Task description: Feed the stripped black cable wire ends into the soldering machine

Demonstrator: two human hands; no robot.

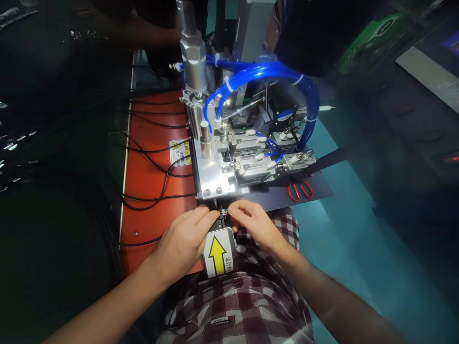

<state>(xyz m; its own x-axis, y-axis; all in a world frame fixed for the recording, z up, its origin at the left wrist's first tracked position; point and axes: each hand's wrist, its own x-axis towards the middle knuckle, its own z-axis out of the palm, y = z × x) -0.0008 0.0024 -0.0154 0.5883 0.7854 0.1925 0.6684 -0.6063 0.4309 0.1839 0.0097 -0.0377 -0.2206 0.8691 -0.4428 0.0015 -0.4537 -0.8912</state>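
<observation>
My left hand rests at the front edge of the machine, its fingers pressed together beside a small fixture. Close on the right, my right hand has thumb and forefinger pinched at some tiny wires or parts on top of the fixture. What either hand grips is too small to make out. Just below the fixture is a white plate with a yellow arrow. The metal machine plate stands directly beyond my fingertips.
Pneumatic cylinders and looped blue tubes rise beyond my hands. Black cables cross the orange surface at left. Red-handled scissors lie at right. A person's arm shows at the top.
</observation>
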